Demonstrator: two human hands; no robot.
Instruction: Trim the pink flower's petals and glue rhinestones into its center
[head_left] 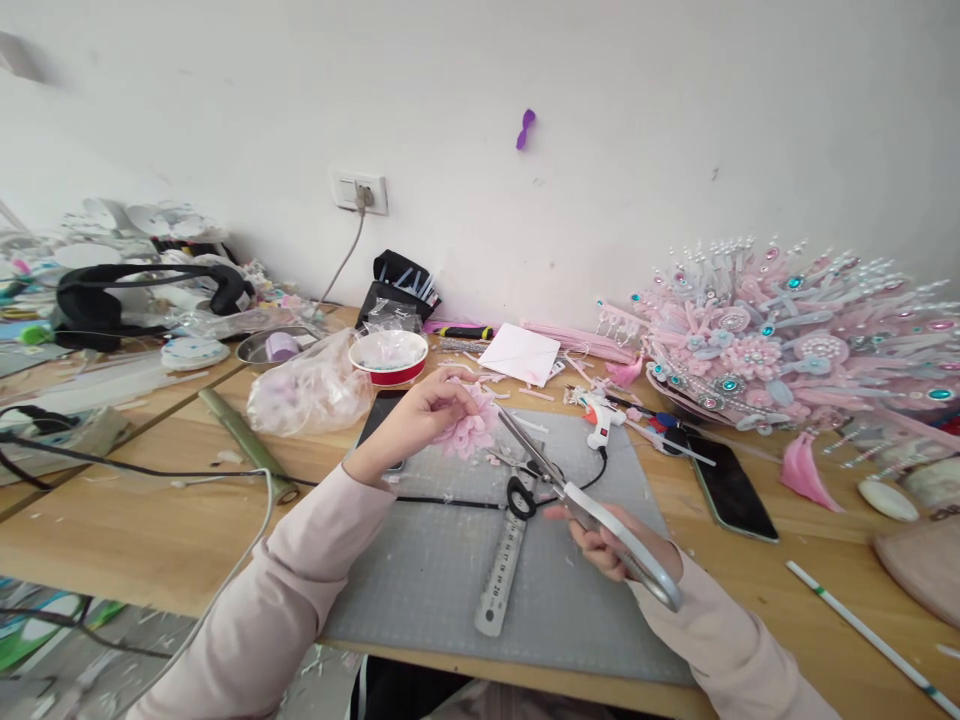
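A pink fabric flower (466, 432) is pinched in the fingers of my left hand (439, 405), above the grey cutting mat (420, 600). My right hand (619, 545) is closed round the white handles of large scissors (574, 497), whose blades point up and left to the flower's right edge. Whether the blades touch the petals I cannot tell. Below the blades lie a steel ruler (501, 575) and a small pair of black-handled scissors (520, 497). A white glue gun (600, 428) rests at the mat's upper right.
At the right stand a large pink beaded headdress (742, 350) and a dark phone (731, 485). A red-and-white bowl (388, 376), a plastic bag (307, 395) and a green bamboo-like tube (244, 440) lie left. A black cable (442, 502) crosses the mat.
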